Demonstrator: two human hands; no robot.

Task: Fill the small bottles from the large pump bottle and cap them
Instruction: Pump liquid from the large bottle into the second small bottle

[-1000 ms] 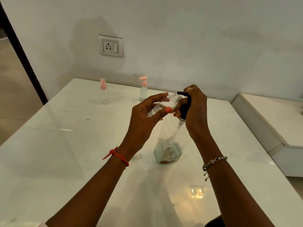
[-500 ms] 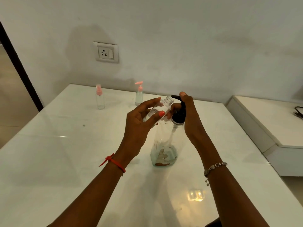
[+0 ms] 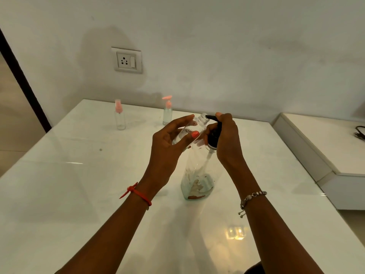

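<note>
A large clear pump bottle with a black pump head stands on the white table, a little liquid at its bottom. My right hand grips the black pump head, index finger on top of the nozzle. My left hand holds a small clear uncapped bottle tilted, its open neck right under the nozzle. Two capped small bottles stand at the back: one with a pink spray cap, one with a pink pump cap.
A wall with a power socket rises behind the table. A lower white ledge with a dark cable sits to the right. A dark door frame runs down the left edge.
The view has tilted upward a little. My right index finger now lies on top of the pump nozzle; the small bottle stays at the spout.
</note>
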